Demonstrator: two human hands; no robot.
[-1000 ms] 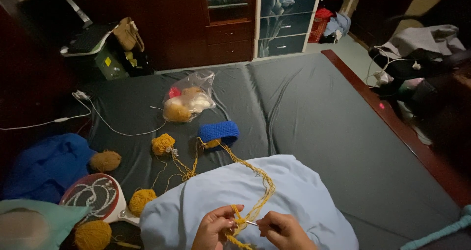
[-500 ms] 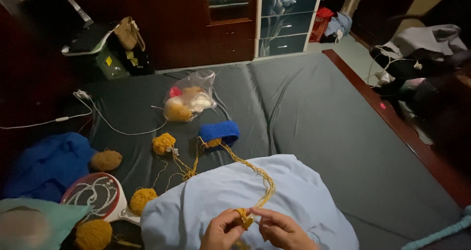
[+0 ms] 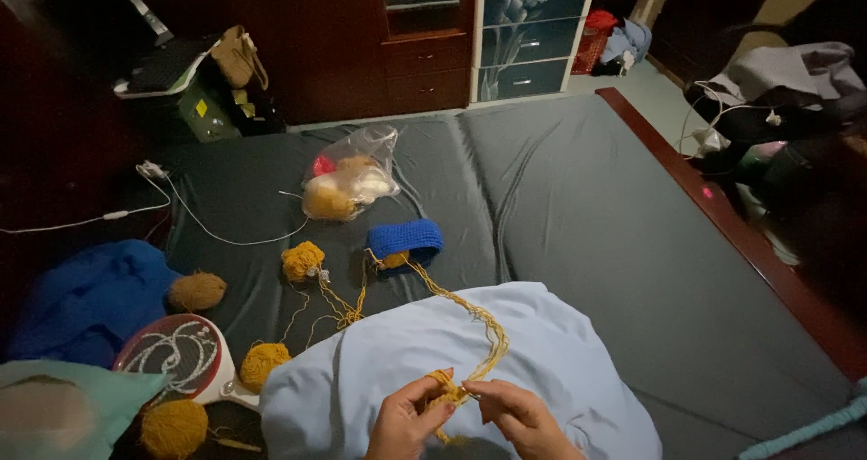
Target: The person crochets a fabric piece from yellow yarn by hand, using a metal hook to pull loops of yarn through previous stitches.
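Spreading across most of the view, a dark grey mattress (image 3: 578,207), edged on the right by a red-brown wooden frame (image 3: 741,234). Draped over the lap at the bottom centre, a pale blue cloth (image 3: 542,361). Further left, a heap of blue fabric (image 3: 81,297) and a round red-rimmed racket head (image 3: 176,356). Near the mattress's far side, a clear plastic bag (image 3: 352,180) of yarn balls. Before it, a blue knitted band (image 3: 406,240), with a mustard yarn strand (image 3: 470,320) trailing from there down to the hands. Scattered left, small mustard yarn balls (image 3: 302,260). Over the cloth, left hand (image 3: 406,419) and right hand (image 3: 519,415), both curled nearly closed, fingertips pinching a small mustard yarn piece (image 3: 447,388) between them.
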